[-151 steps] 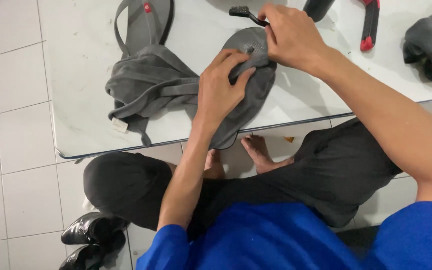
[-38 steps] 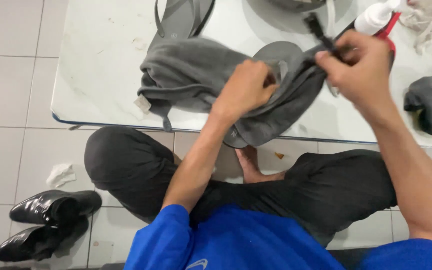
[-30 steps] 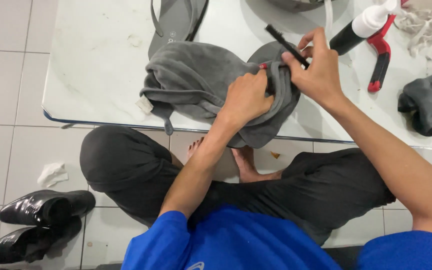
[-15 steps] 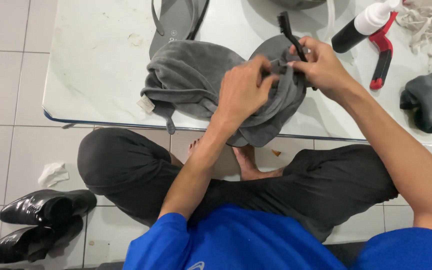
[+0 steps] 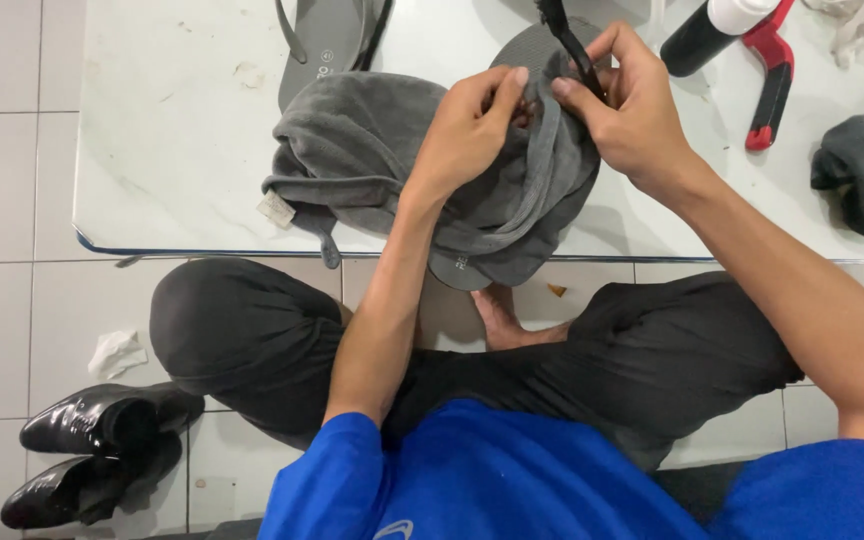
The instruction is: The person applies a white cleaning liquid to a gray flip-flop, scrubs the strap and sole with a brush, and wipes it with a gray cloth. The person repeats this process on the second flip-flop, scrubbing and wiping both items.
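Left hand pinches grey cloth over sandal at table near edge. Right hand grips black strap, probably sandal's; top cut off.

Five seconds ago the right hand was holding the black strap high, away from the grey flip-flop. Now it has come down, and its fingers pinch the strap just beside the left hand. The left hand has moved up the grey cloth, and its fingertips now meet the right ones at the flip-flop's top end.
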